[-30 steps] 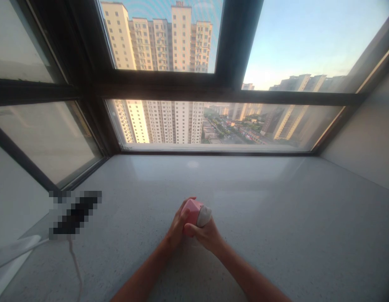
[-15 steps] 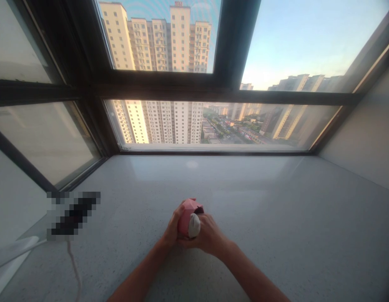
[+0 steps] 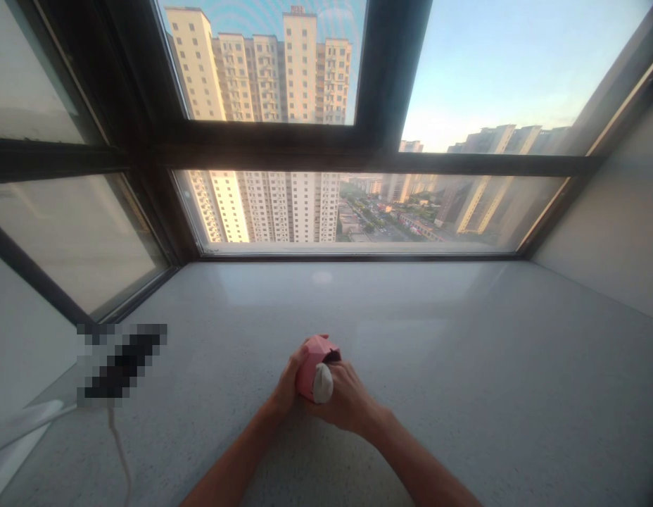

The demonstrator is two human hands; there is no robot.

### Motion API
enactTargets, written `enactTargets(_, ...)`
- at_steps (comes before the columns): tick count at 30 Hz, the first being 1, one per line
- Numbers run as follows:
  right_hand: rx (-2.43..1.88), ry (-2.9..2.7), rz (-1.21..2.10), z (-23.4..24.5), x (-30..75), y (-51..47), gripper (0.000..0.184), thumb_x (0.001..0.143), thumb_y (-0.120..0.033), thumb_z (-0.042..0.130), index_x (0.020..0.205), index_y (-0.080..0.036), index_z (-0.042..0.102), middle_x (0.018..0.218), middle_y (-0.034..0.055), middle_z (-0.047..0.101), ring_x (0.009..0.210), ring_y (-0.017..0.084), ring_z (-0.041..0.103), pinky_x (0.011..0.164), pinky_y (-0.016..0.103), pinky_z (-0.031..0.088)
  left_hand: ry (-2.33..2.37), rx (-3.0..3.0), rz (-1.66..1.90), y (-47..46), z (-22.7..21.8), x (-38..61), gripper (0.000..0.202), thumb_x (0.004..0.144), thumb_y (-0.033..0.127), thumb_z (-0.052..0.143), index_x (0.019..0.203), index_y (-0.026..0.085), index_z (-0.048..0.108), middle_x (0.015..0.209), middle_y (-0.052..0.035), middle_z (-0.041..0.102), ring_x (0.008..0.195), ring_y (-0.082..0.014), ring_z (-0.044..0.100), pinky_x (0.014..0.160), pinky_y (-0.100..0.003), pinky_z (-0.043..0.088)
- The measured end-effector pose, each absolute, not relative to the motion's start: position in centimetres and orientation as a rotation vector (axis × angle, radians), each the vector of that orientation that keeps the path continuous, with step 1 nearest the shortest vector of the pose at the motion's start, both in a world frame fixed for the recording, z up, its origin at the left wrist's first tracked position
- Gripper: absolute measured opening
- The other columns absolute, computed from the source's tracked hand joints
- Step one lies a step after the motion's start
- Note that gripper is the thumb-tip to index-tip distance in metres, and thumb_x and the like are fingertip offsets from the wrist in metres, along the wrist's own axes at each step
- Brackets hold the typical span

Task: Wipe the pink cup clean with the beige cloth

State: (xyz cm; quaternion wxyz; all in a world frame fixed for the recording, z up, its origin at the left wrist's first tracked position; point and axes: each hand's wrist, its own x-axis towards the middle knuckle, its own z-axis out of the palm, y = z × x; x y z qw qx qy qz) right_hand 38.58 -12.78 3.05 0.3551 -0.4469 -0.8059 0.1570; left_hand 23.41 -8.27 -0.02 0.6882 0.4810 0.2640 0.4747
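A pink faceted pot-like object (image 3: 308,372) is held just above or on the grey-white sill, tilted so that a dark opening shows at its upper right. My left hand (image 3: 287,384) wraps round its left side. From the right, my right hand (image 3: 348,396) presses against it, with the fingers curled at the opening and partly hidden. A white piece (image 3: 322,384), seemingly bunched cloth, sticks out of the right hand's grip across the pink front. Whether any fingers reach inside cannot be made out.
The speckled sill (image 3: 464,366) runs back to a dark window frame (image 3: 358,258). To the left lies a pixelated dark object (image 3: 127,360) with a pale cord (image 3: 119,440) and a white bar-like thing (image 3: 34,417) near it. A white wall (image 3: 616,232) bounds the right side.
The white piece has shifted slightly left and down against the pink object, and the right hand has moved a little with it. The left hand keeps its hold.
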Motion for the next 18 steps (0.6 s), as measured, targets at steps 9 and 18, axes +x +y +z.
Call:
enactTargets(9, -1.138, -1.854, 0.657, 2.7, 38.4, -12.7, 0.019, 0.077, -0.03, 0.085, 0.085, -0.023, 0.07, 0.075, 0.0, 0.068, 0.063, 0.015, 0.052, 0.061, 0.03, 0.038, 0.52, 0.978, 1.117, -8.5, 1.3, 23.9, 0.076, 0.1, 0.075, 0.05, 0.153, 0.022, 0.063, 0.157, -0.0146, 0.064, 0.139, -0.0406, 0.064, 0.122, -0.056, 0.046)
enactTargets(18, -0.94, -1.019, 1.327, 4.1, 38.4, -12.3, 0.042, 0.067, -0.038, 0.097, 0.091, -0.018, 0.069, 0.075, -0.0019, 0.065, 0.066, 0.013, 0.056, 0.061, 0.024, 0.047, 0.536, 1.397, 1.14, -8.9, -0.4, 23.6, 0.089, 0.099, 0.079, 0.052, 0.171, 0.029, 0.036, 0.176, -0.0129, 0.039, 0.157, -0.0425, 0.044, 0.132, -0.058, 0.033)
